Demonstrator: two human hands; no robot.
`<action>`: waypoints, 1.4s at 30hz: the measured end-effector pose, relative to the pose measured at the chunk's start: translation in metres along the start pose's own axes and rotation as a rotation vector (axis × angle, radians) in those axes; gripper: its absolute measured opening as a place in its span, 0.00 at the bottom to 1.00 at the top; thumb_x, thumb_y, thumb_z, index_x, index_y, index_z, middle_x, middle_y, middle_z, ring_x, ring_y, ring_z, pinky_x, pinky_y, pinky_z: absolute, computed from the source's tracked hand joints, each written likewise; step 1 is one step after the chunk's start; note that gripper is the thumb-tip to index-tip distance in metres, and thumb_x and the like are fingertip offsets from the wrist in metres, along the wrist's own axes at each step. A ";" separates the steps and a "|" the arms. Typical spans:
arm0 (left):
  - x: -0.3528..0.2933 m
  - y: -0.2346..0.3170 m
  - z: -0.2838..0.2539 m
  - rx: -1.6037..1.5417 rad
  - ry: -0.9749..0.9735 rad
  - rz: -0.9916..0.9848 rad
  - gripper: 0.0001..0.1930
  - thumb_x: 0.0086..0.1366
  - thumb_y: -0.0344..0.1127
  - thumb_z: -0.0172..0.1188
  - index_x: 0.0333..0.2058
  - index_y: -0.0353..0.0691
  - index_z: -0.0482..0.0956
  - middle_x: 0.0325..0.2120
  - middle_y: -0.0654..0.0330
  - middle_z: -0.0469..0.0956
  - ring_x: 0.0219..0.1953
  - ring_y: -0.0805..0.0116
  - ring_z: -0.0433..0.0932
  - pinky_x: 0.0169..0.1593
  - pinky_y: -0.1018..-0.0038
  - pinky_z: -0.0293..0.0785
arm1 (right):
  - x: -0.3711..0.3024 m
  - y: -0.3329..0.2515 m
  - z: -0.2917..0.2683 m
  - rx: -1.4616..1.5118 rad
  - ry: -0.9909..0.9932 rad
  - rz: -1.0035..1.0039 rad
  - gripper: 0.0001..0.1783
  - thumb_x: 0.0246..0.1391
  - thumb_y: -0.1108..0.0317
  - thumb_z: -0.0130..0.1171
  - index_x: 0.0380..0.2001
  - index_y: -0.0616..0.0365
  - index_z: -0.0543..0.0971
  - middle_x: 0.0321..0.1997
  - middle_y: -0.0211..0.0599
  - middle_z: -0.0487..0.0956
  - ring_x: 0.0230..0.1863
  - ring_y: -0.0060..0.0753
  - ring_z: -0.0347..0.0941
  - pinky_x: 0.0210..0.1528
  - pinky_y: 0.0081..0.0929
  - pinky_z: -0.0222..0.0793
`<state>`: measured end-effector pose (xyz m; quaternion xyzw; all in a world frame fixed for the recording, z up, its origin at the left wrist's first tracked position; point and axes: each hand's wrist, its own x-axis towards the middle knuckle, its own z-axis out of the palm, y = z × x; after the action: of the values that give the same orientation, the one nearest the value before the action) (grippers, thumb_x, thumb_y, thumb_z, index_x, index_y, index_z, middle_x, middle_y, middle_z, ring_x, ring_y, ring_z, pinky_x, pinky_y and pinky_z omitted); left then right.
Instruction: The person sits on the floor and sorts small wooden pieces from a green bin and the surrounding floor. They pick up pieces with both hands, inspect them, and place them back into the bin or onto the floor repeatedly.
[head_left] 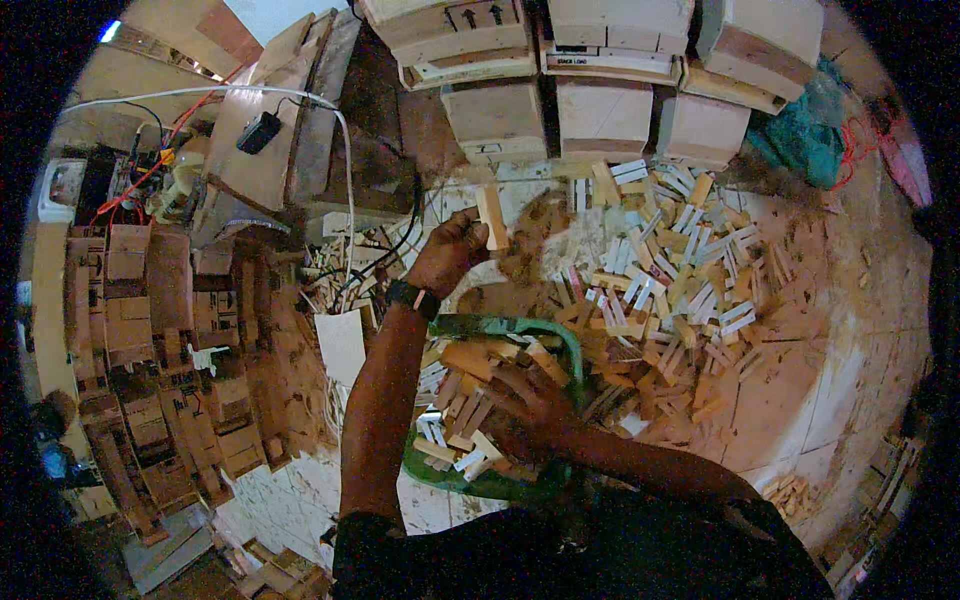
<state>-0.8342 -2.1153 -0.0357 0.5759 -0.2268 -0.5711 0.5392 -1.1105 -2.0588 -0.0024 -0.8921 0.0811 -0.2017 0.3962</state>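
Note:
My left hand, with a dark watch on its wrist, is stretched out beyond the crate. Its fingers are closed on a small pale wooden block, held upright. My right hand reaches into a green plastic crate at the middle. Its fingers are spread over the wood pieces inside, somewhat smeared, and their tips are partly lost among the pieces. Several short wood offcuts, some with white faces, fill the crate. The inner side of my right hand is hidden.
A loose heap of wood offcuts covers the floor right of the crate. Stacked wooden boxes stand at the far side. A wooden cabinet with a white cable is at far left. Brown cartons line the left.

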 end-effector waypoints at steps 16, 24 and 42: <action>-0.058 -0.025 0.171 0.978 -0.394 0.190 0.19 0.61 0.39 0.60 0.48 0.36 0.74 0.34 0.55 0.80 0.36 0.63 0.80 0.42 0.67 0.76 | -0.091 0.072 -0.118 0.364 0.494 0.703 0.20 0.58 0.64 0.59 0.50 0.63 0.73 0.48 0.42 0.77 0.50 0.33 0.73 0.52 0.30 0.69; 0.003 -0.039 0.123 0.879 -0.226 0.145 0.26 0.58 0.46 0.63 0.49 0.32 0.73 0.32 0.48 0.81 0.32 0.56 0.80 0.38 0.67 0.76 | -0.355 0.127 -0.146 -0.708 0.455 1.235 0.19 0.47 0.66 0.62 0.42 0.58 0.72 0.38 0.48 0.78 0.40 0.48 0.76 0.43 0.42 0.72; 0.196 -0.084 0.111 1.652 0.085 0.068 0.37 0.52 0.66 0.56 0.51 0.41 0.69 0.50 0.48 0.68 0.54 0.48 0.66 0.57 0.53 0.64 | -0.043 0.319 -0.269 -0.409 -0.037 1.126 0.51 0.43 0.26 0.54 0.59 0.57 0.66 0.58 0.54 0.70 0.59 0.53 0.67 0.59 0.42 0.63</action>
<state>-0.9158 -2.3006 -0.1644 0.8005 -0.5702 -0.1817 -0.0324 -1.2590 -2.4419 -0.0884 -0.7733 0.5717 0.0748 0.2639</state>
